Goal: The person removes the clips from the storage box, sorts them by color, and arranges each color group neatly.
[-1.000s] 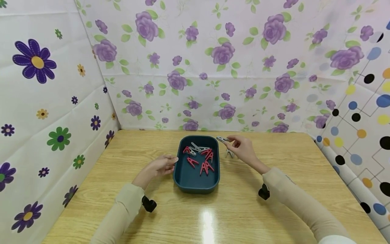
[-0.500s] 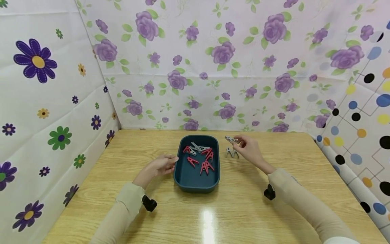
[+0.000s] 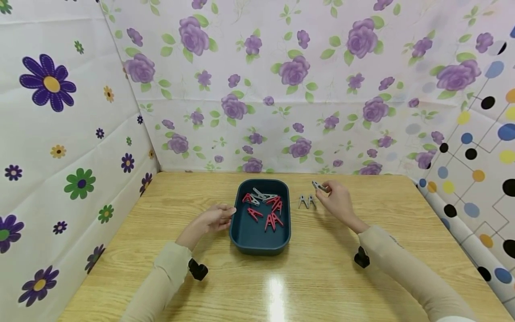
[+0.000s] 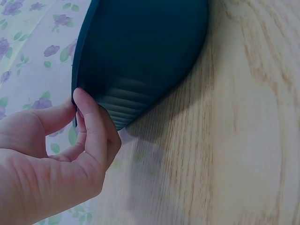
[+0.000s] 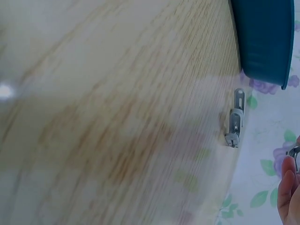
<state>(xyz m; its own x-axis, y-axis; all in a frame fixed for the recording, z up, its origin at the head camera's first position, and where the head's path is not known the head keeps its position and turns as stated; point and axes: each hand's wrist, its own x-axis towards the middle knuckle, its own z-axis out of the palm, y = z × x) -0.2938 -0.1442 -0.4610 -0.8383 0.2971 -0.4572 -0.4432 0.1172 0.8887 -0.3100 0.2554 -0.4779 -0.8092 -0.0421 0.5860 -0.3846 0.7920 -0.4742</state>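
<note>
A dark teal plastic bin [image 3: 259,241] sits mid-table, holding several red clothespins [image 3: 254,213] and grey clothespins [image 3: 259,193]. My left hand [image 3: 214,218] pinches its left rim between thumb and fingers, as the left wrist view shows with the bin wall [image 4: 140,51] close up. To the right of the bin, my right hand [image 3: 339,202] pinches a grey clothespin [image 3: 318,185] above the table. Below it, two grey clothespins [image 3: 303,201] stand side by side on the wood; in the right wrist view this grey pair [image 5: 236,122] lines up near the bin.
The wooden table [image 3: 193,286] ends at the back against a floral cloth [image 3: 265,116]. A flower-printed sheet [image 3: 80,223] borders the left side and a dotted one [image 3: 479,179] the right.
My right hand has moved right with its clothespin, away from the bin's rim, so both standing clothespins now show fully. My left hand has stayed on the rim.
</note>
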